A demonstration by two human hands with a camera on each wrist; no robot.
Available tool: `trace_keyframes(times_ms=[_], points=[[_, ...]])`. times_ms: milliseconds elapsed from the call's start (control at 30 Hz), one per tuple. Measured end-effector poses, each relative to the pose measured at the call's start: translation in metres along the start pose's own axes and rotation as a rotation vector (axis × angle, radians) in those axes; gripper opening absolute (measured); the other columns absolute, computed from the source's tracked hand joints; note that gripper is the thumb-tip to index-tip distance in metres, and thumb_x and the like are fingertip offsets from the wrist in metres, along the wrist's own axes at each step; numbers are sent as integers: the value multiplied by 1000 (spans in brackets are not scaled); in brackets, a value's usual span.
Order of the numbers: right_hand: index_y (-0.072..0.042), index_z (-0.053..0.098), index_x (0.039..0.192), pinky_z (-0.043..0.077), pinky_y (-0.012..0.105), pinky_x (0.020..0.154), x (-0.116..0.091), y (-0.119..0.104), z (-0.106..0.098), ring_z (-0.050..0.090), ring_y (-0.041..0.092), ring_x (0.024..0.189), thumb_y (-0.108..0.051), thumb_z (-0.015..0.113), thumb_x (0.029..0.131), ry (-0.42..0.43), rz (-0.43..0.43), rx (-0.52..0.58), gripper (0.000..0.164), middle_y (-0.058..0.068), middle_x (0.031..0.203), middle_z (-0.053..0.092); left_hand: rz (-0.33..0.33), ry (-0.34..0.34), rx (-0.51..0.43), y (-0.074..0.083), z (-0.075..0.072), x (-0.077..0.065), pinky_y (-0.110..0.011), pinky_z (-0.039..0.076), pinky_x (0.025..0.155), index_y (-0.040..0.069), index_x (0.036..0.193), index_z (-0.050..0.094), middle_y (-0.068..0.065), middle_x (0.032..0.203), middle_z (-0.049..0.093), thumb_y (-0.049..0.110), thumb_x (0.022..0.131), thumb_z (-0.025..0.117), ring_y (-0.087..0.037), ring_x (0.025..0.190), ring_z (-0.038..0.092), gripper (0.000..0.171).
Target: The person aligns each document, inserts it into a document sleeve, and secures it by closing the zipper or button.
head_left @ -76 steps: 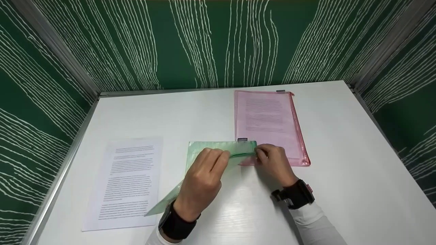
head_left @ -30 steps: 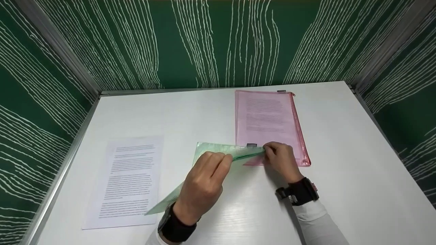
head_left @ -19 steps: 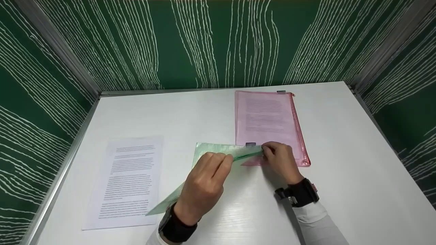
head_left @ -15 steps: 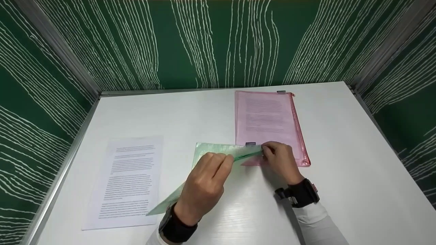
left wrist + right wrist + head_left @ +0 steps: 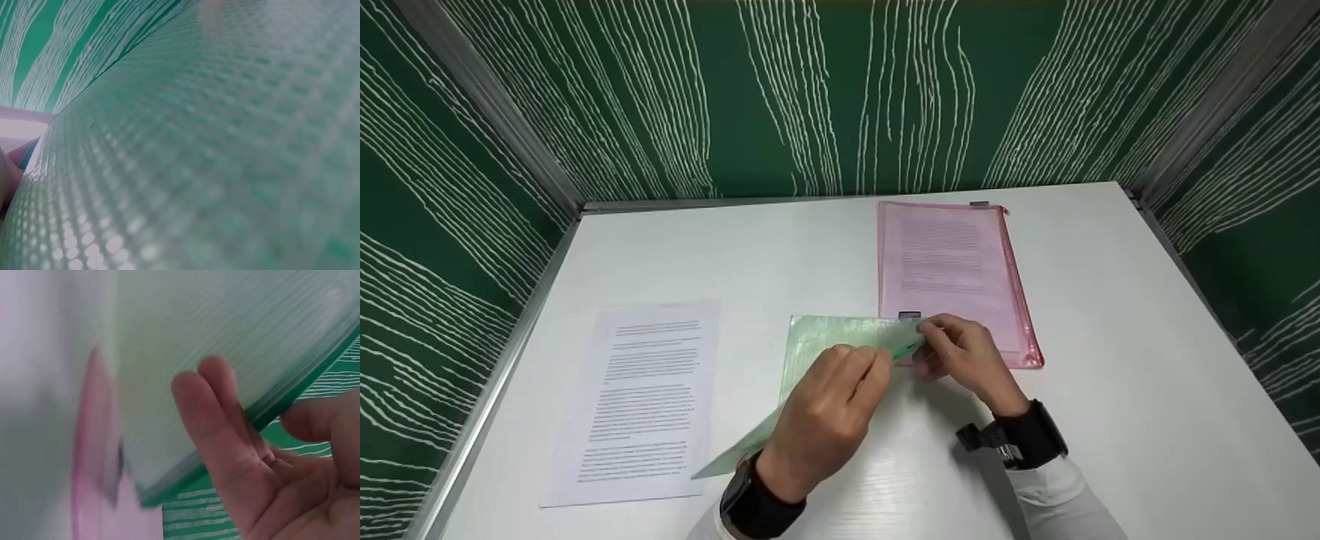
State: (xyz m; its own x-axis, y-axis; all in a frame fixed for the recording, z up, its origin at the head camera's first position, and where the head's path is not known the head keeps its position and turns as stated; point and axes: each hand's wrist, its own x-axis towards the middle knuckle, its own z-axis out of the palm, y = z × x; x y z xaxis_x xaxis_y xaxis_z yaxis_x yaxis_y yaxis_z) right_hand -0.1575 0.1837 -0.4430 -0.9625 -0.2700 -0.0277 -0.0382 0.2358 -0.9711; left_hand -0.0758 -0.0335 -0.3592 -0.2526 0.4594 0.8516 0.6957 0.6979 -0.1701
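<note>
A translucent green zip pouch (image 5: 819, 337) is bent up at the table's middle, its near part lifted and its lower corner slanting to the left. My left hand (image 5: 826, 416) grips the raised zipper edge from above with bent fingers. To its right, my right hand (image 5: 969, 358) holds the same edge near the corner, by the pouch's dark tab. In the right wrist view, two fingers (image 5: 205, 408) lie against the pouch's face, and the thumb is beyond its dark green zipper edge. Mesh of the pouch (image 5: 169, 146) fills most of the left wrist view, hiding the left fingers.
A pink zip pouch (image 5: 937, 262) with a printed sheet inside lies at the back right, partly under the green pouch. Printed paper (image 5: 641, 405) lies flat on the left of the white table (image 5: 1117, 300). Green panels with white wavy lines enclose the table.
Over the last half second, my left hand has shifted slightly right along the zipper edge. My right hand has moved slightly left, its lower fingers now spread, and the hands are closer together.
</note>
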Motion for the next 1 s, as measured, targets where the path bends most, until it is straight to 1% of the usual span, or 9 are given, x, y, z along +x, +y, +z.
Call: trace_keyframes(times_ms=[67,167,267,467,567,667,800,900,1000], points=[[7,62,110,57,47,58,-5,-8,2,70,30,63,-31,51,101,-117,39,116,40,24,80,68,21,-9,13,3,3,0,-24,47,69,0,100,64,-6,89,58,-6,93,51,-16,76,53,16],[8,61,112,56,51,62,-13,-20,5,70,30,65,-36,50,101,-254,71,206,47,22,81,70,61,-19,23,8,7,-1,-23,46,69,0,99,64,-6,89,59,-4,93,50,-16,75,52,16],[5,62,114,58,45,64,-20,-31,7,71,26,70,-37,51,101,-289,59,206,45,15,89,72,101,-39,19,14,9,-2,-23,45,69,1,100,64,-5,90,59,0,95,50,-15,76,51,15],[-1,66,115,50,22,63,-24,-39,8,59,8,77,-29,56,99,-211,-27,131,34,8,106,67,195,-112,-8,31,10,-5,-21,46,73,3,100,65,-2,89,58,0,94,48,-13,79,53,19],[-2,64,120,50,22,65,-20,-35,9,60,9,77,-24,60,97,-176,-43,150,32,12,111,66,245,-138,-5,40,9,-4,-20,45,73,4,98,66,0,86,57,0,94,45,-11,78,53,22],[-2,59,129,52,24,66,-12,-27,10,63,11,79,-19,61,96,-137,-20,192,37,16,119,63,276,-162,-18,48,5,-1,-18,45,72,5,97,67,1,86,58,2,96,44,-9,77,52,23],[-4,51,138,53,25,63,5,-11,5,64,13,75,-14,60,95,-57,38,253,45,19,128,56,303,-175,-101,62,7,-4,-16,45,71,8,95,67,2,85,60,4,98,43,-7,75,52,25],[-6,44,144,52,23,74,20,2,-3,59,13,96,-10,59,95,23,68,271,51,14,142,45,333,-203,-188,76,15,-16,-15,42,67,12,90,67,6,82,59,8,99,44,-4,71,48,24],[-6,39,147,49,21,83,31,10,-10,48,16,115,-6,59,94,91,66,284,56,10,150,36,364,-279,-300,90,24,-30,-13,36,63,18,87,64,9,80,55,11,99,45,-2,69,43,23]])
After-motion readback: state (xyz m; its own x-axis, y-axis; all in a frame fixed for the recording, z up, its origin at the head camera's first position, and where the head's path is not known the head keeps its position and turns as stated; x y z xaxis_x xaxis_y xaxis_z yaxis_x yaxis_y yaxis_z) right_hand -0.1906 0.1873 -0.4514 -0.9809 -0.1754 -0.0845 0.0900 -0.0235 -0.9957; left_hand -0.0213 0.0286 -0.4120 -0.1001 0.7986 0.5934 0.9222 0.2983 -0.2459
